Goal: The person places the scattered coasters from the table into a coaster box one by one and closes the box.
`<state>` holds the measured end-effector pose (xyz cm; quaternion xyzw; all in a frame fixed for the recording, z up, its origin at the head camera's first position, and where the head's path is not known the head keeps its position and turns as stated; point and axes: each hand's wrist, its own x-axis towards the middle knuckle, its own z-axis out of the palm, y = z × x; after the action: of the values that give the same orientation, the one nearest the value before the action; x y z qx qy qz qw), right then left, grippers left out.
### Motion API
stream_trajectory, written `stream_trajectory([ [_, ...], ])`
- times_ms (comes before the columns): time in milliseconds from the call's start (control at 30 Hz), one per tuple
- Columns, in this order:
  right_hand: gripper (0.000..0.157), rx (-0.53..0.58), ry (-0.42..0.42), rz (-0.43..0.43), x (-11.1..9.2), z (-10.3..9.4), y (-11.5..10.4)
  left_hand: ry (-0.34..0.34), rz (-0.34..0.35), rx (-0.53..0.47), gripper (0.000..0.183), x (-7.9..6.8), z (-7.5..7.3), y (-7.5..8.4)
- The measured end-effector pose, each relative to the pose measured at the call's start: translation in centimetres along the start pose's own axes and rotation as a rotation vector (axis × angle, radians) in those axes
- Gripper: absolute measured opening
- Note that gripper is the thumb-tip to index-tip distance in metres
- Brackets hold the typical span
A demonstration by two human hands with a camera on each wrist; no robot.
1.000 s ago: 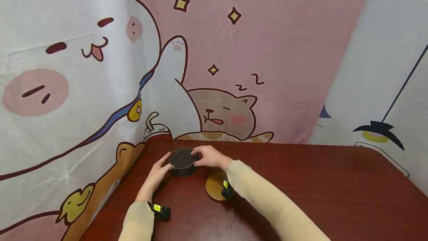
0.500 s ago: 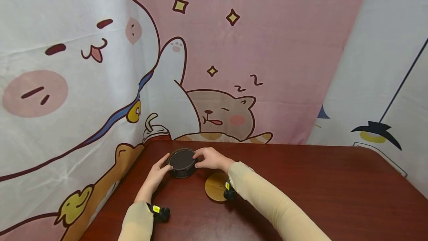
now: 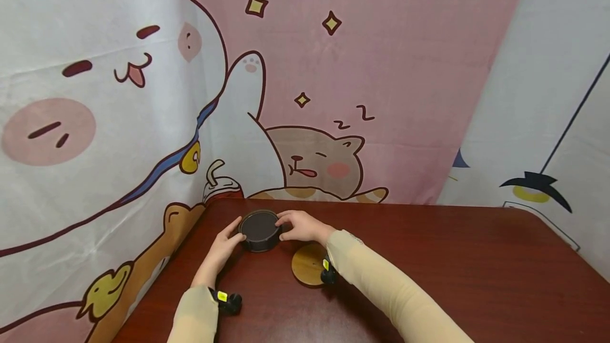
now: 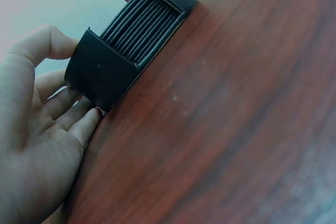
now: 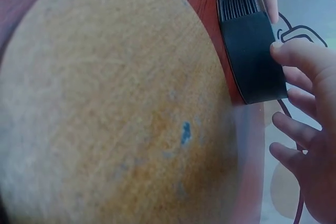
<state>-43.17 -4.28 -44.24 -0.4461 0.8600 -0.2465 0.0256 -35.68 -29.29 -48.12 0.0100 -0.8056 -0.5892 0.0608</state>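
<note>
A round black coaster holder [image 3: 260,232] stands on the table at the far left, filled with a stack of thin black coasters [image 4: 143,27] whose edges show through a gap in its wall. My left hand [image 3: 221,250] grips its left side, thumb at the near edge and fingers behind the wall. From the other side my right hand [image 3: 302,225] holds it, thumb on the wall and a fingertip at the upper rim. In the right wrist view the lower fingers of that right hand [image 5: 315,93] spread away from the holder.
A round wooden disc [image 3: 305,264] lies flat on the red-brown table [image 3: 429,263], below my right wrist. A cartoon-printed cloth [image 3: 381,68] hangs behind the table and along its left side.
My right fingertips have slipped slightly right, from the top coaster to the holder's rim. The left hand and the disc stay nearly where they were.
</note>
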Motion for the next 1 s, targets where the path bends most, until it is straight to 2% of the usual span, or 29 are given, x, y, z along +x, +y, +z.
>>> stream_trajectory([
  [233,0.044,0.045,0.005,0.009,-1.7,-0.7,0.4,-0.008,-0.002,-0.004,0.062,0.0,0.2,-0.1],
  [467,0.048,0.229,0.054,0.041,-5.2,-1.5,1.2,-0.001,0.018,0.001,0.061,-0.1,0.1,-0.1],
  [700,0.056,0.411,0.082,0.079,-9.1,-0.7,2.3,-0.021,0.004,0.016,0.061,-0.2,0.0,-0.1],
  [833,0.065,0.472,0.055,0.051,-10.9,-0.3,2.4,-0.016,-0.005,0.028,0.062,-0.3,0.0,-0.1],
  [1000,0.078,0.494,-0.007,-0.005,-12.3,0.2,2.3,-0.013,-0.003,0.045,0.063,-0.3,0.1,-0.1],
])
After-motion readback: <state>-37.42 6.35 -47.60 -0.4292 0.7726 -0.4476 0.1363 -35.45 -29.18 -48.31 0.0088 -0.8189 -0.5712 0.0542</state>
